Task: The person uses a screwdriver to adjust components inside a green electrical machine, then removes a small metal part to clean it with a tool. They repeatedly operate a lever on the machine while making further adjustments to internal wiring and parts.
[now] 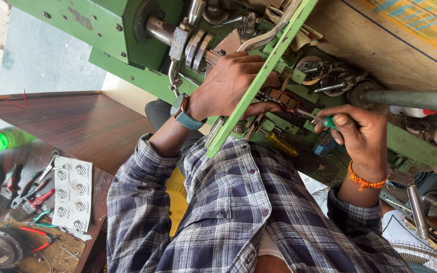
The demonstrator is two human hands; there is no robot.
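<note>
Head view: our right hand [362,134] pinches a green-handled screwdriver [315,118] at three o'clock. Our left hand [228,83], fingers curled, grips the green metal machine [127,30] at twelve.

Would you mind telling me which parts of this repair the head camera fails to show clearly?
- Left hand fingertips: hidden behind the green bar.
- Screwdriver tip: lost among small machine parts, too small to tell what it touches.
- Right hand palm: turned away from the camera.
- Grey shaft: cut off by the right edge.
</note>
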